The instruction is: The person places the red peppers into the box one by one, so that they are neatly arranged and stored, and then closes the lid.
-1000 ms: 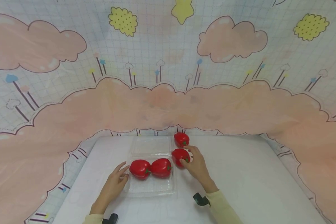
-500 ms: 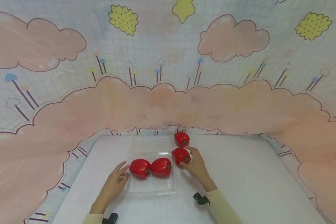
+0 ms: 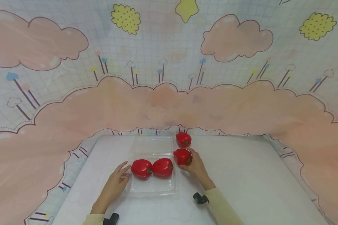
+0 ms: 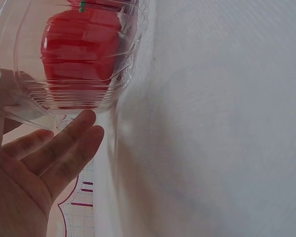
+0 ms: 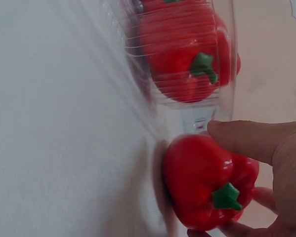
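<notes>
Filling the clear container [image 3: 152, 189] appears half done: two red peppers [image 3: 162, 168] inside; third pepper [image 3: 181, 156], just right of it, gripped by the right hand [image 3: 197, 167]; fourth pepper [image 3: 182, 139], right rear; left hand [image 3: 115, 182], fingers extended, beside its left wall.

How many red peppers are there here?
4: a left pepper and a right pepper in the clear box, a third pepper gripped by the right hand, and a far pepper beyond it.
</notes>
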`<control>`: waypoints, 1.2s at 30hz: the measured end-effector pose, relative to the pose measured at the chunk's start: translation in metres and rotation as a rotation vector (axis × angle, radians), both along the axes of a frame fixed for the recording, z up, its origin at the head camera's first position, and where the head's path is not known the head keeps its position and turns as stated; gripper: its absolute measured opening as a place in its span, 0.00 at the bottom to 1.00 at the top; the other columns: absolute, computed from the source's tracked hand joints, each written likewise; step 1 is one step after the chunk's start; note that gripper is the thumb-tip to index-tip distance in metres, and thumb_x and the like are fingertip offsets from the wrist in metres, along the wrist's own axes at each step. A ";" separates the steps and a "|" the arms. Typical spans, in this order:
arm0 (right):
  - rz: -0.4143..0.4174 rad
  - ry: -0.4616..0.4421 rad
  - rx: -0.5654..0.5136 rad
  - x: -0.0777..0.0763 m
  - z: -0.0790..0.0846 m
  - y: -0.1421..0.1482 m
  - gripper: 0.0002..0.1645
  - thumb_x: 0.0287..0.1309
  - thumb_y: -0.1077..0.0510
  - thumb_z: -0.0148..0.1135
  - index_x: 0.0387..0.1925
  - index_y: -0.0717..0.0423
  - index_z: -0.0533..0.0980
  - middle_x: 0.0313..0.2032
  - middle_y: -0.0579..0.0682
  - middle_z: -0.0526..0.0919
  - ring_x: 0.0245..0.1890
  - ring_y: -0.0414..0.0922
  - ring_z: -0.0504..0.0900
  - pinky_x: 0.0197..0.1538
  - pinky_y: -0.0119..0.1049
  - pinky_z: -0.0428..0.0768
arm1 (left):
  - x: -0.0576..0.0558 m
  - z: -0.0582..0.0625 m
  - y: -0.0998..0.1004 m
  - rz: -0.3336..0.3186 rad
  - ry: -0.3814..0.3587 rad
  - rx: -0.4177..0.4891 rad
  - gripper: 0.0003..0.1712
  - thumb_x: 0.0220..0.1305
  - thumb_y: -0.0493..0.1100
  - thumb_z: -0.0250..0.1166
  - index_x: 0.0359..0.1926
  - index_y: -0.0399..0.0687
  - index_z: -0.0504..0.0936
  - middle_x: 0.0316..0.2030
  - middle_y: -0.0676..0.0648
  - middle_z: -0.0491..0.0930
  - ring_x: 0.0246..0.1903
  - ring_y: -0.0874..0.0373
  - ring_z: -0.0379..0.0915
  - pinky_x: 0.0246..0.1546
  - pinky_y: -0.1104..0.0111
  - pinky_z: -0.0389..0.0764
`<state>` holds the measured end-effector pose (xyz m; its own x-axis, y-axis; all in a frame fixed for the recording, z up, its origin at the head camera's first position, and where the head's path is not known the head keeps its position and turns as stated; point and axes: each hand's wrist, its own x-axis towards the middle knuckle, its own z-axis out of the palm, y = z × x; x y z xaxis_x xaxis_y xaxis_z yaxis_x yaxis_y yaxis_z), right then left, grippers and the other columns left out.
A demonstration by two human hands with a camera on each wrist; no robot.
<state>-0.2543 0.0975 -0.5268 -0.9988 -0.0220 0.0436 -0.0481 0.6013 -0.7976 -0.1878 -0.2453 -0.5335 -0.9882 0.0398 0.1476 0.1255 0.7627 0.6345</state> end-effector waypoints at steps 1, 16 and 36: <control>0.002 -0.009 -0.005 -0.001 -0.001 0.000 0.54 0.42 0.57 0.78 0.70 0.54 0.60 0.65 0.60 0.70 0.66 0.60 0.68 0.62 0.60 0.76 | 0.000 0.000 0.000 -0.001 0.003 0.001 0.26 0.67 0.40 0.60 0.66 0.43 0.73 0.69 0.40 0.66 0.48 0.46 0.84 0.48 0.56 0.85; -0.042 -0.072 -0.023 -0.008 -0.016 0.000 0.52 0.47 0.57 0.75 0.71 0.54 0.58 0.65 0.61 0.72 0.67 0.60 0.69 0.65 0.60 0.73 | -0.001 0.000 0.001 0.002 0.005 0.001 0.27 0.66 0.40 0.61 0.66 0.43 0.73 0.69 0.40 0.67 0.48 0.46 0.84 0.48 0.56 0.85; -0.076 -0.058 -0.048 -0.002 0.003 0.010 0.51 0.49 0.53 0.75 0.71 0.51 0.59 0.66 0.58 0.71 0.66 0.58 0.69 0.63 0.58 0.76 | -0.001 0.001 0.000 0.000 0.019 0.003 0.27 0.66 0.37 0.61 0.65 0.43 0.73 0.68 0.39 0.67 0.47 0.46 0.84 0.47 0.57 0.86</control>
